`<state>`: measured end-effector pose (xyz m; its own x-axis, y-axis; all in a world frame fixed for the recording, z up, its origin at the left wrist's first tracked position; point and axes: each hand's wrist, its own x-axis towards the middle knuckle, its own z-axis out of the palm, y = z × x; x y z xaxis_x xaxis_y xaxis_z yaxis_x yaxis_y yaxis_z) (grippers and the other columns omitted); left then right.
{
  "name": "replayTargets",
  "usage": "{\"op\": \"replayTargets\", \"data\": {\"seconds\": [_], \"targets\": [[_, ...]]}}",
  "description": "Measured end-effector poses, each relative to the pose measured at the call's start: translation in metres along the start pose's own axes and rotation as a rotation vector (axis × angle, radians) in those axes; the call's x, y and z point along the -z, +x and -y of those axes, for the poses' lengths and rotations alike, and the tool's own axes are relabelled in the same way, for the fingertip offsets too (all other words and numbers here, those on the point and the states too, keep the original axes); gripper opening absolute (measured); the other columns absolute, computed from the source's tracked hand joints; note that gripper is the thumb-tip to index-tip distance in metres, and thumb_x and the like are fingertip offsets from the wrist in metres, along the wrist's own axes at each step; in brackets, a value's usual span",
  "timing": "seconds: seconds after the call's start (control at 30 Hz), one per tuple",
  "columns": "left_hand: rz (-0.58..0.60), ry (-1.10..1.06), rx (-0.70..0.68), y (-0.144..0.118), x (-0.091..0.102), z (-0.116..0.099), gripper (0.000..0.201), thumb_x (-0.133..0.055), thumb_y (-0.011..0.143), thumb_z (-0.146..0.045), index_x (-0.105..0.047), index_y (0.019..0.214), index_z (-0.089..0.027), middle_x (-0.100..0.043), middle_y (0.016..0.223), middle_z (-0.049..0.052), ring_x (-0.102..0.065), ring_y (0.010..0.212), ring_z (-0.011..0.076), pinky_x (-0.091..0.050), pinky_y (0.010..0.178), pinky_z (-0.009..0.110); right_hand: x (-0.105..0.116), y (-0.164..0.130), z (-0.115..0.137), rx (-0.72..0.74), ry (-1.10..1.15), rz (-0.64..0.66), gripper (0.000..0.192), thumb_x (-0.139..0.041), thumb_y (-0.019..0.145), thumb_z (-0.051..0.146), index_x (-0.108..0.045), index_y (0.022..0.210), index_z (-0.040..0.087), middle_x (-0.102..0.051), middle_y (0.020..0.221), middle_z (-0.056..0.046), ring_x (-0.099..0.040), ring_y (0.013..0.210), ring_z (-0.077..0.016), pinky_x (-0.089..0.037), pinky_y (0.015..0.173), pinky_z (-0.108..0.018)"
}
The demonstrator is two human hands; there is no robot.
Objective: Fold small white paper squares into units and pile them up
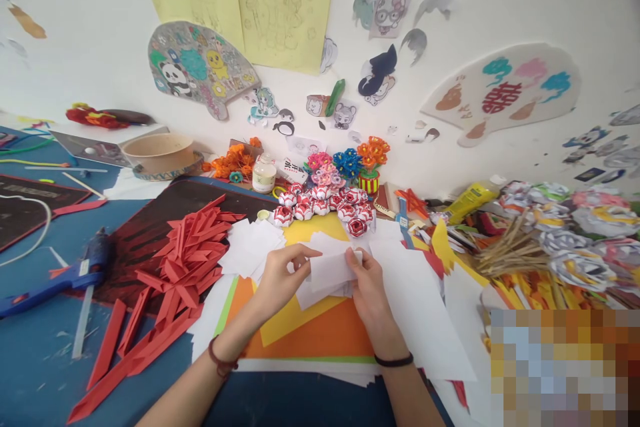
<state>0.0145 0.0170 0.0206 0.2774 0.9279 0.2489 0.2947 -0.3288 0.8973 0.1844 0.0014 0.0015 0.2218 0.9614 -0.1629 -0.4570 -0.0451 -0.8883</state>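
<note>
The right hand (370, 280) pinches the right end of a folded white paper (330, 271) between thumb and fingers. The left hand (283, 277) is partly curled, its forefinger at the paper's upper left corner; whether it grips there, I cannot tell. The paper is held above a yellow sheet (285, 325) and other loose white pieces, over the stacked sheets on the tabletop (310, 397).

Towards the wall, a red-and-yellow striped pot (369, 182) holds orange flowers (374, 152). A clear jar (264, 175) has something pale in it, hard to make out. Left of it sits a round tan bowl (159, 153), its contents hidden by the low angle. On the right, a yellow bottle (470, 201) leans with its white cap upward.
</note>
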Motion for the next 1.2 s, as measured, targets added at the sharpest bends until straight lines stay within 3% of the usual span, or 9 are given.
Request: {"op": "replayTargets", "data": {"seconds": [0.13, 0.23, 0.4, 0.5, 0.6, 0.7, 0.9, 1.2], "targets": [[0.033, -0.241, 0.174, 0.004, 0.003, 0.005, 0.024, -0.054, 0.080, -0.025, -0.069, 0.095, -0.014, -0.068, 0.080, 0.004, -0.058, 0.070, 0.0151, -0.043, 0.064, 0.024, 0.004, 0.001, 0.000, 0.021, -0.063, 0.022, 0.025, -0.076, 0.064, 0.035, -0.057, 0.066, 0.018, -0.058, 0.064, 0.003, -0.053, 0.058, -0.0127, -0.042, 0.053, -0.024], [0.019, -0.309, 0.207, 0.008, 0.008, 0.005, 0.028, -0.049, 0.085, -0.031, -0.067, 0.100, -0.015, -0.069, 0.095, 0.007, -0.060, 0.080, 0.0180, -0.044, 0.067, 0.025, 0.003, 0.001, 0.001, 0.037, -0.162, 0.021, 0.024, -0.076, 0.064, 0.035, -0.060, 0.071, 0.018, -0.059, 0.067, 0.001, -0.053, 0.060, -0.0143, -0.041, 0.054, -0.025], [-0.040, 0.006, -0.003, 0.009, 0.008, -0.004, 0.024, -0.051, 0.086, -0.034, -0.065, 0.099, -0.021, -0.067, 0.101, 0.005, -0.057, 0.093, 0.0195, -0.040, 0.084, 0.030, 0.000, -0.002, 0.002, 0.129, -0.305, 0.045, 0.020, -0.073, 0.068, 0.033, -0.061, 0.071, 0.018, -0.057, 0.065, 0.001, -0.048, 0.062, -0.0134, -0.038, 0.055, -0.024], [-0.006, 0.223, -0.099, 0.007, 0.003, -0.006, 0.018, -0.058, 0.082, -0.035, -0.067, 0.091, -0.022, -0.068, 0.090, 0.003, -0.057, 0.085, 0.0187, -0.037, 0.082, 0.032, -0.001, -0.003, 0.001, 0.162, -0.379, 0.118, 0.018, -0.073, 0.069, 0.032, -0.063, 0.071, 0.018, -0.055, 0.063, 0.002, -0.045, 0.059, -0.0120, -0.035, 0.054, -0.023], [0.004, 0.289, -0.093, 0.005, -0.001, -0.003, 0.018, -0.058, 0.083, -0.035, -0.068, 0.079, -0.021, -0.068, 0.074, 0.002, -0.056, 0.072, 0.0166, -0.037, 0.076, 0.031, 0.000, -0.003, 0.000, 0.186, -0.425, 0.156, 0.016, -0.071, 0.070, 0.033, -0.065, 0.072, 0.018, -0.056, 0.063, 0.002, -0.045, 0.059, -0.0119, -0.034, 0.054, -0.023], [0.007, 0.197, -0.037, 0.006, 0.000, 0.002, 0.019, -0.060, 0.081, -0.034, -0.071, 0.075, -0.020, -0.070, 0.073, 0.003, -0.058, 0.070, 0.0164, -0.039, 0.071, 0.029, 0.001, -0.002, -0.003, 0.167, -0.438, 0.149, 0.019, -0.069, 0.072, 0.036, -0.068, 0.072, 0.017, -0.058, 0.063, 0.001, -0.046, 0.058, -0.0124, -0.034, 0.053, -0.023], [0.121, -0.010, 0.143, 0.006, 0.001, 0.007, 0.025, -0.060, 0.079, -0.037, -0.074, 0.077, -0.017, -0.073, 0.076, 0.004, -0.063, 0.069, 0.0186, -0.045, 0.062, 0.024, 0.004, -0.001, -0.006, 0.144, -0.440, 0.078, 0.020, -0.072, 0.068, 0.036, -0.071, 0.068, 0.016, -0.065, 0.063, -0.003, -0.052, 0.059, -0.0155, -0.037, 0.054, -0.026], [0.246, -0.076, 0.155, 0.005, -0.001, 0.015, 0.022, -0.060, 0.079, -0.032, -0.075, 0.090, -0.020, -0.074, 0.090, 0.003, -0.067, 0.078, 0.0205, -0.049, 0.069, 0.025, 0.012, 0.001, 0.000, 0.081, -0.456, -0.046, 0.022, -0.071, 0.067, 0.036, -0.073, 0.069, 0.015, -0.069, 0.066, -0.005, -0.055, 0.060, -0.0177, -0.037, 0.053, -0.026]]}}
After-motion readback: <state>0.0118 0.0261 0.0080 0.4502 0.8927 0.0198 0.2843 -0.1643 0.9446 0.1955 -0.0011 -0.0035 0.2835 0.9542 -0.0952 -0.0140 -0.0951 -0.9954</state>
